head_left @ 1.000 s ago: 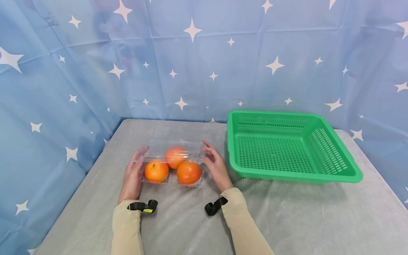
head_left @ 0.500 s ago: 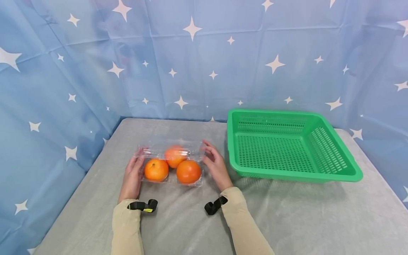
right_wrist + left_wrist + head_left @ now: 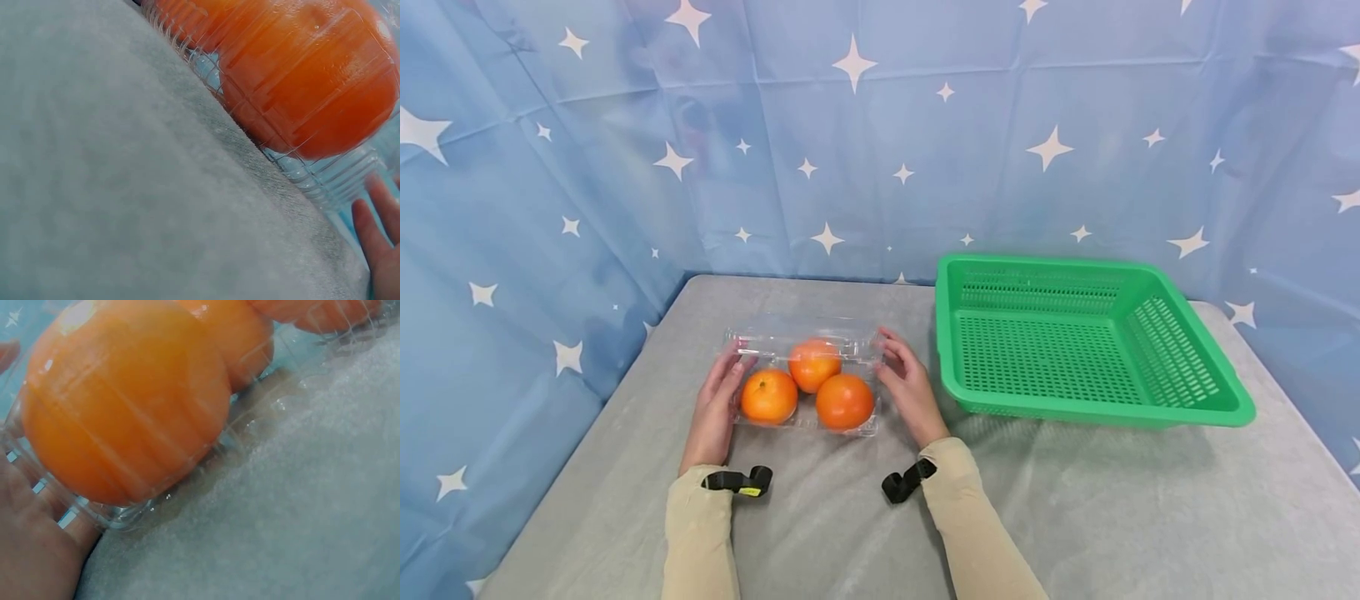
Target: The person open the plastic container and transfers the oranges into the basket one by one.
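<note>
A clear plastic clamshell box rests on the grey cloth with three oranges inside. In the head view, the left orange and right orange lie in front of the back orange. The box's transparent lid is raised, and its front edge crosses in front of the back orange. My left hand lies along the box's left end, fingers at the lid's corner. At the other end my right hand touches the lid's right corner with extended fingers. Glare on the plastic partly hides the exact contact.
A green perforated basket stands to the right of the box, close to my right hand. Grey cloth covers the table. Behind it hangs a blue curtain with white stars.
The lid's front edge has moved up and back, uncovering more of the oranges. Both hands stay almost in place at the ends of the box.
</note>
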Tool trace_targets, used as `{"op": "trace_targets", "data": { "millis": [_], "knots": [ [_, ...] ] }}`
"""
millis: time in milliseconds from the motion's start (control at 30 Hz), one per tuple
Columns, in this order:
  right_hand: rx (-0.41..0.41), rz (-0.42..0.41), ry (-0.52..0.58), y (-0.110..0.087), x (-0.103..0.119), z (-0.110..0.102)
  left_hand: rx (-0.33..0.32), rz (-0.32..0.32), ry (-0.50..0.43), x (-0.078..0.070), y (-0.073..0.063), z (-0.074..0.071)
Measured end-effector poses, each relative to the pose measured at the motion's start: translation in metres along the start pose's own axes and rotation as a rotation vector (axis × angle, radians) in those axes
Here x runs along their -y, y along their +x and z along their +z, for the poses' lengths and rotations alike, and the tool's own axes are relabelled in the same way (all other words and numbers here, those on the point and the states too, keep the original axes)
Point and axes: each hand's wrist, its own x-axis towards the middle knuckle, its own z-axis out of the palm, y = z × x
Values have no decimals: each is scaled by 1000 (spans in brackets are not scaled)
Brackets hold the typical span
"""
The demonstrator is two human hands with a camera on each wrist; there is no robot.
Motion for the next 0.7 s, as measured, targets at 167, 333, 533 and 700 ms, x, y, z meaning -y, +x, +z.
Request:
{"op": "trace_targets", "data": {
  "millis": [167, 333, 533, 700],
  "knots": [
    [5, 8, 3, 1, -1, 0, 11, 18, -3, 0, 1, 0],
    [8, 5, 17, 2, 0, -1, 26, 42, -12, -4, 1, 2],
    [15, 18, 28, 2, -2, -1, 33, 32, 4, -15, -7, 7],
    [24, 17, 39, 2, -3, -2, 29, 26, 16, -17, -9, 8]
  ]
}}
